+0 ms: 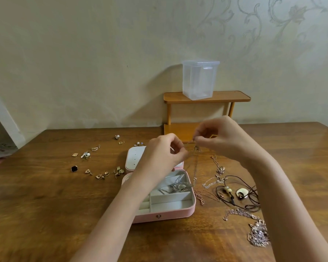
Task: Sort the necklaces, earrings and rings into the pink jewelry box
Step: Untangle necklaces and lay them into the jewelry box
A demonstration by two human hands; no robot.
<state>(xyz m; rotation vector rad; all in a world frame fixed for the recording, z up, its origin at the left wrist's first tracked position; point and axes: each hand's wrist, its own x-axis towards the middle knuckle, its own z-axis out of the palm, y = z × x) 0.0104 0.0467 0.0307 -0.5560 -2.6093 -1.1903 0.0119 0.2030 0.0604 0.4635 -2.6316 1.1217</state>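
A thin silver chain (195,167) hangs above the open pink jewelry box (165,210) on the wooden table (45,205), pinched between the left hand (163,154) and right hand (216,138); it looks like its clasp they grip, though it blurs. More chains (178,187) lie inside. Earrings (100,174) scatter left, necklaces (239,195) right.

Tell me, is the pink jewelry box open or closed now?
Open: the pink jewelry box has its lid laid back, compartments showing.
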